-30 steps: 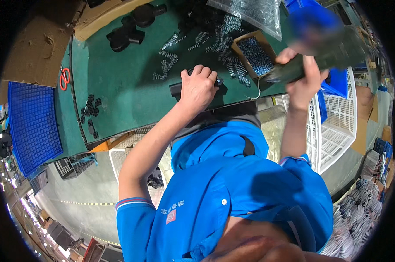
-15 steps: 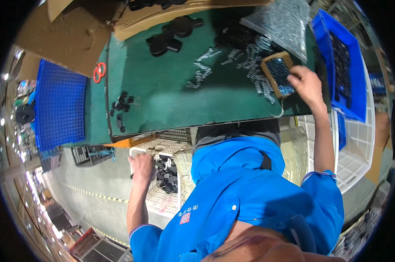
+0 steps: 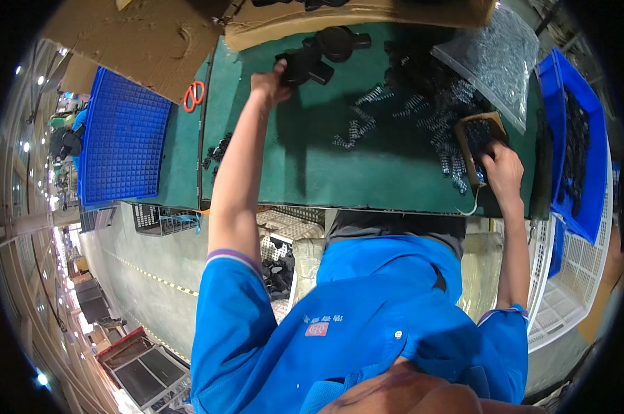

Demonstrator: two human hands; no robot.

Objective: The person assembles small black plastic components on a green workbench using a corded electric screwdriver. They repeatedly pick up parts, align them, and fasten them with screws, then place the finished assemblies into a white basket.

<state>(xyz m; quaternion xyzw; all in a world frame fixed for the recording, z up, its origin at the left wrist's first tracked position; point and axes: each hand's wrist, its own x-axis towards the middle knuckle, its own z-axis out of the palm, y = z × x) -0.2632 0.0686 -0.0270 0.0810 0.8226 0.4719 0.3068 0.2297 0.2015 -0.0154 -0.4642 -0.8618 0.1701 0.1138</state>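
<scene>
My left hand (image 3: 268,87) is at the far side of the table, its fingers curled at the near left edge of a black round plastic part (image 3: 299,69) with a stubby side arm. A similar black part (image 3: 335,44) lies just beyond it. On the right, my right hand (image 3: 504,169) reaches into a small open cardboard box (image 3: 469,146) of small metal pieces, probably screws. Its fingers are bent together, and their tips are hidden among the pieces. Loose metal springs (image 3: 357,127) lie mid-table, and more springs (image 3: 446,148) lie beside the box.
A clear bag of metal pieces (image 3: 495,58) lies at the back right. Beside the table stands a blue bin (image 3: 548,90) of black parts. On the left are orange-handled scissors (image 3: 193,96), a blue crate (image 3: 122,138), a cardboard flap (image 3: 133,48) and small black pieces (image 3: 219,150).
My left hand has risen from beside the crate below the table to the black round part at the far side. My right hand has gone deeper into the small box. The view has shifted.
</scene>
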